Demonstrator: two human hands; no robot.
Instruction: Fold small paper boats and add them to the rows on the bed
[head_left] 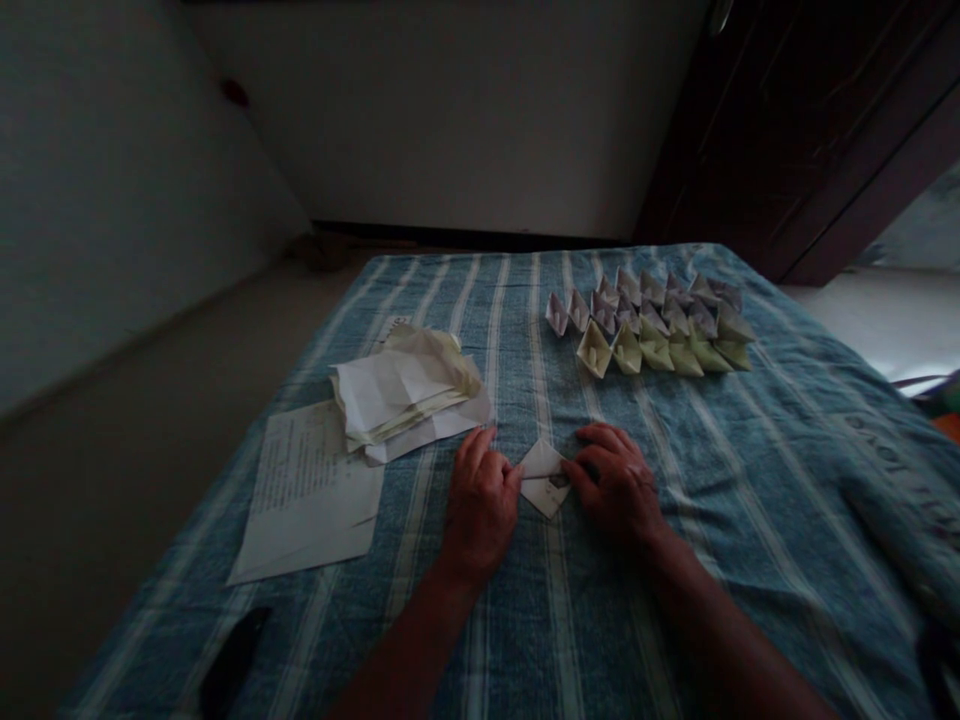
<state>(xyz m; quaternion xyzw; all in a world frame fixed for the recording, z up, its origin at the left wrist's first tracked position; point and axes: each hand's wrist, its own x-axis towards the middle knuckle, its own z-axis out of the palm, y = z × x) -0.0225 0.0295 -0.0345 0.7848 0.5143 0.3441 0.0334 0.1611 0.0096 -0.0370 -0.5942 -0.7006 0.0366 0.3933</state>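
A small white piece of folded paper point(541, 462), diamond-shaped with a crease or slit across its middle and some dark print on its right side, lies on the striped cloth between my hands. My left hand point(482, 500) grips its left corner between thumb and curled fingers. At the opposite corner, my right hand point(616, 482) pinches the paper with thumb and forefinger, its other fingers bent. Both hands rest low on the cloth.
A blue striped cloth point(480, 620) covers the table. Left of my hands lie a pile of creased sheets point(405, 380) and a printed sheet point(307, 500). Rows of folded paper boats point(652, 320) stand at the back right. A dark object point(234, 660) lies near left.
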